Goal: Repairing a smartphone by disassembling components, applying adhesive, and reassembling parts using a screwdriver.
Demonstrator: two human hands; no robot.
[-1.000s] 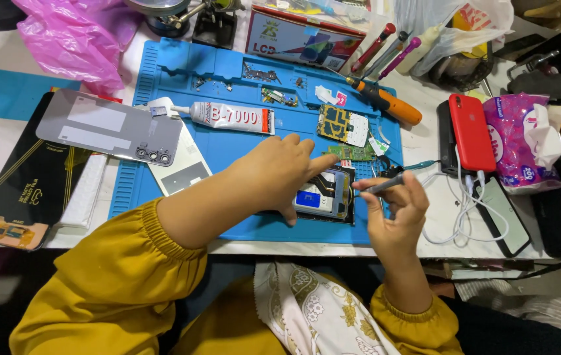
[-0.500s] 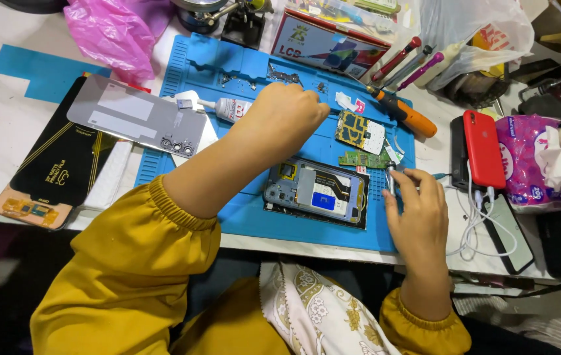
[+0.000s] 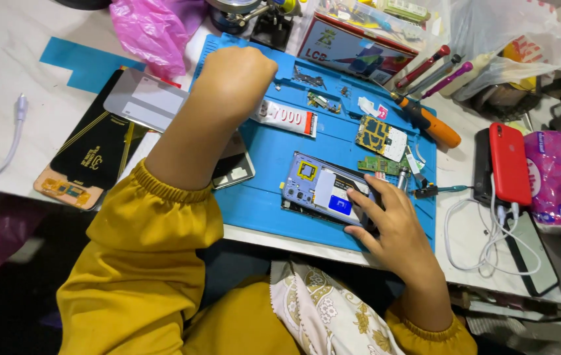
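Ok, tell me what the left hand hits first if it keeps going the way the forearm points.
The left hand, a closed fist over the blue mat's far edge, points up and away. Straight on, it would probably meet the dark stand just beyond the mat first, though depth is hard to judge.

A white table (image 3: 4, 59) carried a blue work mat (image 3: 261, 197) at its middle, a pink bag (image 3: 149, 29) near the far edge, a red phone (image 3: 509, 163) and tissue pack (image 3: 556, 181) rightward.
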